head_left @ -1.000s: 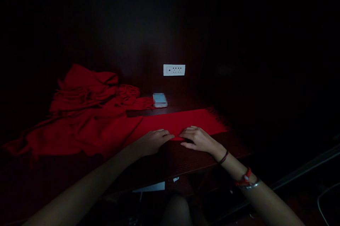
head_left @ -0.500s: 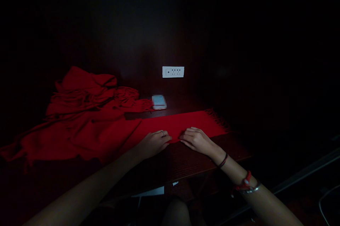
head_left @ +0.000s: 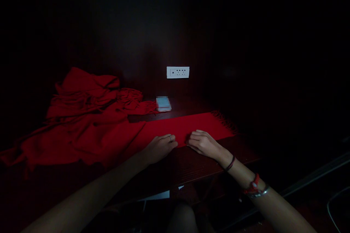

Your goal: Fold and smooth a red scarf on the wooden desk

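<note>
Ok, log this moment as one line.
left hand: curled at near edge of red fringed scarf | right hand: curled, same edge | wall power outlet: beyond scarf

You have one view, taken from your own head, facing forward and tipped down. It looks over your left hand (head_left: pixel 160 148) and right hand (head_left: pixel 204 144), both below mid-view, your arms (head_left: pixel 247 179) leading in from near left and near right. The lens meets the far wall (head_left: pixel 131 49) almost squarely, with the socket (head_left: pixel 178 72) above centre, and sees the table (head_left: pixel 194 165) at a slant. Nearest, it catches your dim knee (head_left: pixel 182 219); beyond, the scarf (head_left: pixel 171 127), left to right.
</note>
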### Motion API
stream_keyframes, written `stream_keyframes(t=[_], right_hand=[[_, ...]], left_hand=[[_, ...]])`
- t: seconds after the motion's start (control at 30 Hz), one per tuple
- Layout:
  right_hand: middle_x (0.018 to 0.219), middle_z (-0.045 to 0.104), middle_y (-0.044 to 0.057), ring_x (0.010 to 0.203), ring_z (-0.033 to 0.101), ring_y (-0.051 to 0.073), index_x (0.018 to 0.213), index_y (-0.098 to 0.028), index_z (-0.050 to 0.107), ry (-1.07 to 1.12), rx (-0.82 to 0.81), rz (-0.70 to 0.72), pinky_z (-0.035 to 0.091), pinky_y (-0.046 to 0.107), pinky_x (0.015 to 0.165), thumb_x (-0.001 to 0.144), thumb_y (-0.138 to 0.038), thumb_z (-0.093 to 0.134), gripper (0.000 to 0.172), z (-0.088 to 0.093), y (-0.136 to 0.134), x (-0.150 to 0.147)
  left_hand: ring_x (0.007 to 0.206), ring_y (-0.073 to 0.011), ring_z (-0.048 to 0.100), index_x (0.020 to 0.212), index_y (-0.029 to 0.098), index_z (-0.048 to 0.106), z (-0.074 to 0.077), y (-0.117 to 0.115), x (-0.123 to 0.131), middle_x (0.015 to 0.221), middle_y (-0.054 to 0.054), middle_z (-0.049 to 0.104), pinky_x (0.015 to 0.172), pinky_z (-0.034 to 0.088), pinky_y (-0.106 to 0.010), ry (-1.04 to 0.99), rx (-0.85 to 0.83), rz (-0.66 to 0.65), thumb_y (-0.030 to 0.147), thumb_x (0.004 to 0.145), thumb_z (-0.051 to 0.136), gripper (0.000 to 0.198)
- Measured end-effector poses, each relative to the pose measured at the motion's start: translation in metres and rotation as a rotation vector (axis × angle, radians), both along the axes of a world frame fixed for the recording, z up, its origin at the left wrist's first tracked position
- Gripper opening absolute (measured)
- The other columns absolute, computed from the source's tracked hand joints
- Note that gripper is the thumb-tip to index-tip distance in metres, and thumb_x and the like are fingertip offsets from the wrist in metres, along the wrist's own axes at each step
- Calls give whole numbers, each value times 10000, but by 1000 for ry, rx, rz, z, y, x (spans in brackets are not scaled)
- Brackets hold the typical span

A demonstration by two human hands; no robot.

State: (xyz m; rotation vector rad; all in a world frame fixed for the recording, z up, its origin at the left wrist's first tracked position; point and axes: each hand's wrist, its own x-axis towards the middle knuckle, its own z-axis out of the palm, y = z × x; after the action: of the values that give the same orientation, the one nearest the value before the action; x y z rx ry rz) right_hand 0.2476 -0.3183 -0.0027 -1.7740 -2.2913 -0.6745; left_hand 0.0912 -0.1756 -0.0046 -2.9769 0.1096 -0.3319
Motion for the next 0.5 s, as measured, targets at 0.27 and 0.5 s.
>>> stream_keyframes(t=[0.27,0.5], right_hand=[[761,531,38,735,451,132,839,-183,548,32,-47,6,319,264,699,817,-232,362,193,2,-2,0],[715,514,29,683,438,127,748,-174,531,-14,-51,-29,331,261,685,816,-208,360,187,-4,0,1]], left_hand=[[737,-114,462,792,194,497,1,3,-1,815,3,501,626,347,-213,-22,13,-71,252,851,304,209],[692,-121,459,732,180,486,4,-2,-1,773,0,508,551,332,-219,-10,83,-107,198,845,305,214]])
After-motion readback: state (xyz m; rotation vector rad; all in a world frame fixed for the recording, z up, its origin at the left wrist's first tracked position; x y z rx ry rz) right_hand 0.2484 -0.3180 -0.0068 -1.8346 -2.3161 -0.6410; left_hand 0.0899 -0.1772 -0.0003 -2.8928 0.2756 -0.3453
